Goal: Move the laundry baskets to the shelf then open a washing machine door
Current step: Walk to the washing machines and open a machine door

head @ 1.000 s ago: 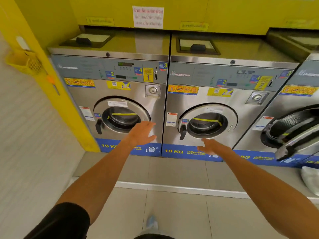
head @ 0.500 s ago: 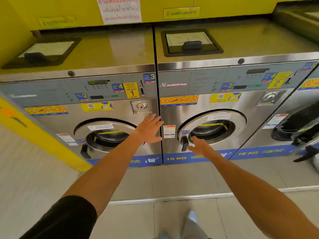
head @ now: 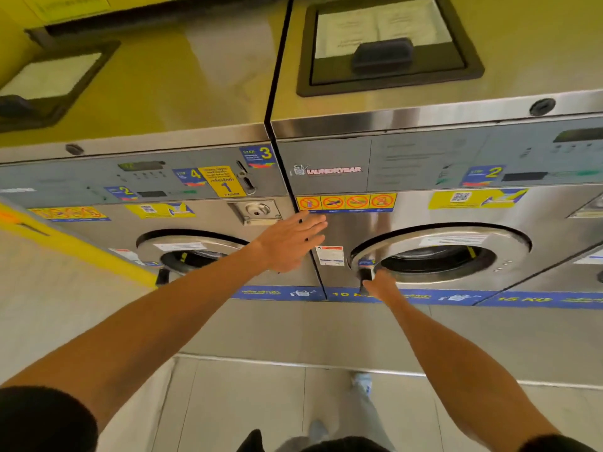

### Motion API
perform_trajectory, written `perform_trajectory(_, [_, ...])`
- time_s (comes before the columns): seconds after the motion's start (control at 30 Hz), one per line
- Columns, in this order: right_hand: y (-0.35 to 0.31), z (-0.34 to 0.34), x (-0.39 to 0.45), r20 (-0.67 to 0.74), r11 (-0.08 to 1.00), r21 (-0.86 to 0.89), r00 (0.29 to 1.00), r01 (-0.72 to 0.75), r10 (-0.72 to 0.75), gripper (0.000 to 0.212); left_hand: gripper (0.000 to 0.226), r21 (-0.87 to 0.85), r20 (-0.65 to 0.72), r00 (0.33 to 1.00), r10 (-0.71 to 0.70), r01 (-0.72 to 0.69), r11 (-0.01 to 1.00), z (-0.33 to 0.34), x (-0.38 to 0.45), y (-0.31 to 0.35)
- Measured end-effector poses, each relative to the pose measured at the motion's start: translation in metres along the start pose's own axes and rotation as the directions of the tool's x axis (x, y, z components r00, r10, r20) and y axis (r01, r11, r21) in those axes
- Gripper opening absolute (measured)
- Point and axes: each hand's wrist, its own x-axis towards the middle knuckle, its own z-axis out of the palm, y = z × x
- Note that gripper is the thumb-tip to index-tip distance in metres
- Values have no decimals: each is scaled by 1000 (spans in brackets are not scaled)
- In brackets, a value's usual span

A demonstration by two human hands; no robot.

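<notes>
Two steel front-loading washing machines stand side by side. The right machine's round door (head: 440, 252) looks shut against its front, with a black handle (head: 365, 275) at its left rim. My right hand (head: 380, 284) is curled on that handle. My left hand (head: 290, 243) lies flat with fingers spread on the steel front, across the seam between the two machines. The left machine's round door (head: 192, 252) is also shut, with its own black handle (head: 162, 276). No laundry basket is in view.
A third machine's front (head: 574, 275) shows at the far right. A yellow post (head: 75, 246) runs beside the left machine. Detergent lids (head: 385, 47) sit in the machine tops. A raised tiled step (head: 293, 331) runs under the machines; my shoe (head: 362, 384) is on the floor below.
I have come closer to the machines. My right hand has reached the right door's handle and closed on it. My left hand has shifted right onto the seam between the machines.
</notes>
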Motion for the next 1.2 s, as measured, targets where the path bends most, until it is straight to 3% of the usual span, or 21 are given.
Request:
perform_trajectory(0.07, [2,1,12,39,1000,-19,999,-19,20,46,66,21,10,1000,7,-7,1000,7,-1,-5])
perform_trajectory(0.3, [-5,20,38,30,985,151,996,-83,79,47,68,57,24,1000,-5,3,998,17,2,-3])
perform_trajectory(0.5, [-1,27,34,-75,991,126,996,-38,48,51,67,76,16,1000,-18,16,997,27,1,7])
perform_trajectory(0.7, [9,35,12,-64,992,104,995,-70,77,49,71,-11,13,999,-43,43,999,20,-2,12])
perform_trajectory(0.97, [59,67,-37,-121,959,220,970,-179,209,47,91,-98,178,972,-151,171,980,8,4,31])
perform_trajectory(1.1, [100,81,-68,-203,940,292,949,-177,241,42,98,-75,150,977,-152,164,984,14,7,36])
perform_trajectory(1.2, [138,92,-95,-266,932,317,927,-175,265,51,97,-88,120,983,-141,152,984,22,8,34])
